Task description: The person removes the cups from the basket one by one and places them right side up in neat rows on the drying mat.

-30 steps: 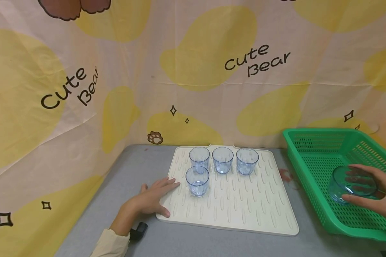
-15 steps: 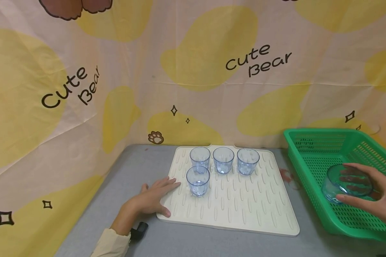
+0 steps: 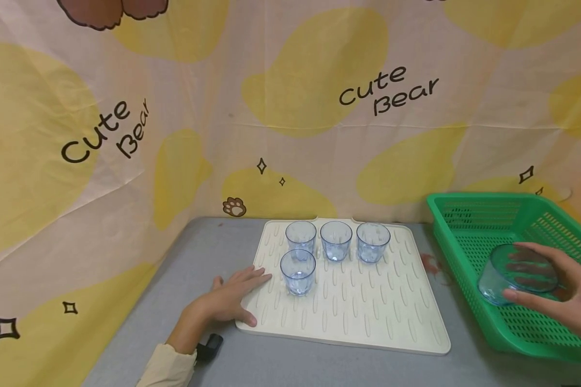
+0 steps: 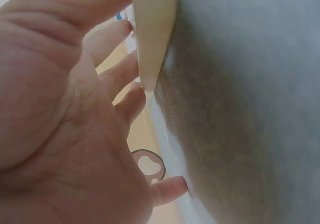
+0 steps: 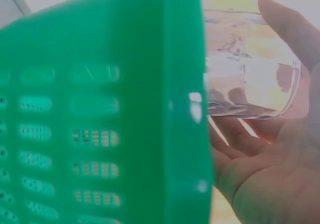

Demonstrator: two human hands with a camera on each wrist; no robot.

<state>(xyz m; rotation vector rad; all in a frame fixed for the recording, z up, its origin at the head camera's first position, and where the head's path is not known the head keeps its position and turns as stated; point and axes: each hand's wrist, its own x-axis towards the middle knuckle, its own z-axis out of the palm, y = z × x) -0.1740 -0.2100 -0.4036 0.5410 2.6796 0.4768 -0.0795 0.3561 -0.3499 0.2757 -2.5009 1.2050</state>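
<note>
At the right of the head view my right hand (image 3: 568,298) grips a clear bluish glass (image 3: 494,282), thumb on its near side and fingers along the far side. The glass is tilted and overlaps the left part of the green basket (image 3: 465,290). In the right wrist view the basket wall hides part of that glass (image 5: 250,64). My left hand (image 3: 229,298) rests at the left edge of the white ribbed mat (image 3: 368,301), fingers spread, fingertips and thumb on its rim. Nearest to it stands an upright glass (image 3: 297,274) on the mat.
Along the mat's back edge three more upright glasses stand in a row: a left one (image 3: 300,234), a middle one (image 3: 336,242) and a right one (image 3: 373,243). A patterned cloth (image 3: 319,161) hangs behind the grey table (image 3: 281,365).
My right hand has moved a little to the left and slightly up with the glass, toward the basket's left wall. The left hand and the glasses on the mat keep their places.
</note>
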